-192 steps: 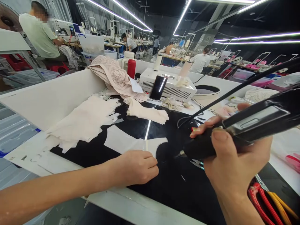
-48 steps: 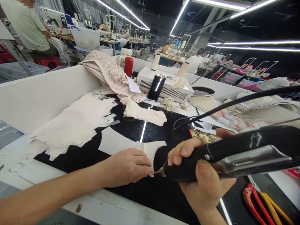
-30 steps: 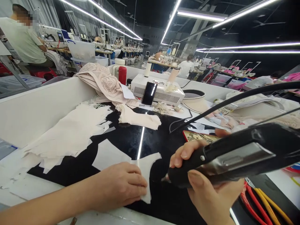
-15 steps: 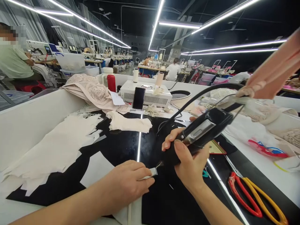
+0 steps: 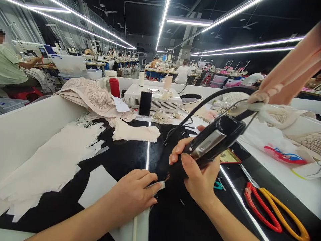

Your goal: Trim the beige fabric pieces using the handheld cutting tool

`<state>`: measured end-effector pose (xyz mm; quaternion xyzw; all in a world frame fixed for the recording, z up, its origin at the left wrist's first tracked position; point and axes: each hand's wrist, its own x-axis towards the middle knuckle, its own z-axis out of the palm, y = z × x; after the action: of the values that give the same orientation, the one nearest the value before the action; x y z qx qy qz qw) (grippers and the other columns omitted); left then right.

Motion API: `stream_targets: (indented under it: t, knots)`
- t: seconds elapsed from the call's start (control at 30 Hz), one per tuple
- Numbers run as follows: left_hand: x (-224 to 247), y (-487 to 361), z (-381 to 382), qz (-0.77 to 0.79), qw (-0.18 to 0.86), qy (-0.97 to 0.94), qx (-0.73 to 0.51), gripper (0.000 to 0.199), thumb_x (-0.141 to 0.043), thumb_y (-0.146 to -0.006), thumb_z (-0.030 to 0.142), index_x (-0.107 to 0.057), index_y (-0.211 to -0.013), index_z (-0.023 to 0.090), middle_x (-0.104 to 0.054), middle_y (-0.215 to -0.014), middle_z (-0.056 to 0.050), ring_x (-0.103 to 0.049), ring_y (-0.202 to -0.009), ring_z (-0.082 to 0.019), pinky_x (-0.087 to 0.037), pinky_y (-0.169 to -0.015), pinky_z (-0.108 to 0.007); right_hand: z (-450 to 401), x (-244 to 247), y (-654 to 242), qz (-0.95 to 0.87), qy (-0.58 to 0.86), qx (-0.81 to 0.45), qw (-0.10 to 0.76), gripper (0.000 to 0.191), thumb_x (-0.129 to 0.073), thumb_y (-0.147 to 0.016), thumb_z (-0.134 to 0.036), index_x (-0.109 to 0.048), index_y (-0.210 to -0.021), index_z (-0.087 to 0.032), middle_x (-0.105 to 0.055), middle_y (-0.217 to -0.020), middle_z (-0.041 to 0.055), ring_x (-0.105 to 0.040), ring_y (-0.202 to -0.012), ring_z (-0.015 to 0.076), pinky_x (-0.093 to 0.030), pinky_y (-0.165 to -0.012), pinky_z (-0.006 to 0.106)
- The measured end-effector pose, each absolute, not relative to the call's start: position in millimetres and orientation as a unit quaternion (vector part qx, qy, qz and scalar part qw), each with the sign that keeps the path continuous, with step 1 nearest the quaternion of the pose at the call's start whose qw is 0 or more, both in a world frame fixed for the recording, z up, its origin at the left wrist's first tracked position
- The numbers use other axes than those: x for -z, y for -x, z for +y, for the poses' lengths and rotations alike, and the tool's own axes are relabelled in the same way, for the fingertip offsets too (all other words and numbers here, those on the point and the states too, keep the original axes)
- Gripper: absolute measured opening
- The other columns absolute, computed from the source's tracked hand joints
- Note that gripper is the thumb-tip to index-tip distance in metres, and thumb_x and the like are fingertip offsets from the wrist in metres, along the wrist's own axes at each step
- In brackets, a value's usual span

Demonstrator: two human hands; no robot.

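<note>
My left hand (image 5: 135, 192) is closed on a narrow pale fabric strip (image 5: 161, 186), and the strip's end pokes out past the fingertips. In my right hand (image 5: 200, 177) is a black corded handheld tool (image 5: 213, 140) with a silver lever along its side. The tool slants down to the left. Its thin metal tip (image 5: 167, 177) is right at the strip's end; whether they touch I cannot tell. A white sheet (image 5: 97, 184) lies partly under my left forearm. Pink cloth (image 5: 288, 73) is tied around the tool's upper end and cord.
Scissors (image 5: 263, 207) with red and yellow handles lie to the right, near a small teal snipper (image 5: 218, 185). Stacked cream fabric pieces (image 5: 50, 157) cover the left side. A phone (image 5: 145, 103) leans against a white vented box (image 5: 160, 97). A folded cream cloth (image 5: 136, 130) lies in front.
The whole view has shifted slightly, so most things appear a little further left. My left fingers sit slightly differently on the strip; my right hand keeps its hold on the tool.
</note>
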<state>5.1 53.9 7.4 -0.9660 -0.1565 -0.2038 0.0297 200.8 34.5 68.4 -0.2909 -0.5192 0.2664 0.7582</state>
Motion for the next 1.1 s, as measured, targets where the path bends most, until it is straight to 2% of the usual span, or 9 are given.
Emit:
stream_targets:
  t: [0.17, 0.33, 0.57, 0.77, 1.1]
  knots:
    - [-7.1, -3.1, 52.1, -0.165, 0.042, 0.966, 0.195, 0.038, -0.072, -0.102, 0.037, -0.064, -0.134, 0.018, -0.068, -0.124, -0.006, -0.066, -0.109, -0.023, -0.054, -0.094, -0.037, 34.6, -69.0, -200.3, -0.512, 0.297, -0.271, 0.759, 0.041, -0.08, -0.09, -0.028, -0.052, -0.12, -0.031, -0.067, -0.087, -0.0059, -0.063, -0.061, 0.0126, -0.057, -0.053, 0.029]
    - [-8.6, -2.8, 53.0, -0.158, 0.053, 0.968, 0.188, 0.032, -0.064, -0.108, 0.037, -0.063, -0.134, 0.018, -0.068, -0.122, -0.005, -0.065, -0.11, -0.021, -0.052, -0.096, -0.036, 34.9, -68.7, -200.3, -0.515, 0.304, -0.262, 0.757, 0.041, -0.081, -0.09, -0.031, -0.051, -0.119, -0.031, -0.066, -0.086, -0.0057, -0.062, -0.059, 0.0125, -0.057, -0.051, 0.029]
    - [-5.1, -4.0, 53.1, -0.149, 0.072, 0.965, 0.203, 0.033, -0.069, -0.104, 0.035, -0.065, -0.131, 0.017, -0.07, -0.118, -0.006, -0.065, -0.109, -0.023, -0.051, -0.094, -0.037, 35.8, -68.2, -201.1, -0.525, 0.299, -0.252, 0.756, 0.032, -0.078, -0.091, -0.027, -0.051, -0.108, -0.029, -0.067, -0.087, -0.0059, -0.064, -0.06, 0.0117, -0.056, -0.051, 0.027]
    - [-4.8, -2.4, 54.8, -0.146, 0.062, 0.963, 0.216, 0.029, -0.065, -0.106, 0.032, -0.065, -0.132, 0.019, -0.071, -0.121, -0.006, -0.066, -0.107, -0.024, -0.052, -0.092, -0.038, 37.2, -67.3, -201.1, -0.521, 0.291, -0.26, 0.759, 0.03, -0.077, -0.091, -0.021, -0.054, -0.108, -0.029, -0.068, -0.089, -0.0065, -0.065, -0.062, 0.0111, -0.057, -0.054, 0.027]
    - [-6.7, -1.7, 55.4, -0.146, 0.051, 0.965, 0.211, 0.031, -0.07, -0.103, 0.029, -0.065, -0.132, 0.018, -0.071, -0.121, -0.006, -0.066, -0.106, -0.025, -0.055, -0.091, -0.039, 34.4, -69.7, -197.4, -0.511, 0.278, -0.267, 0.768, 0.032, -0.08, -0.091, -0.026, -0.054, -0.111, -0.03, -0.069, -0.089, -0.0061, -0.064, -0.061, 0.0112, -0.056, -0.052, 0.026]
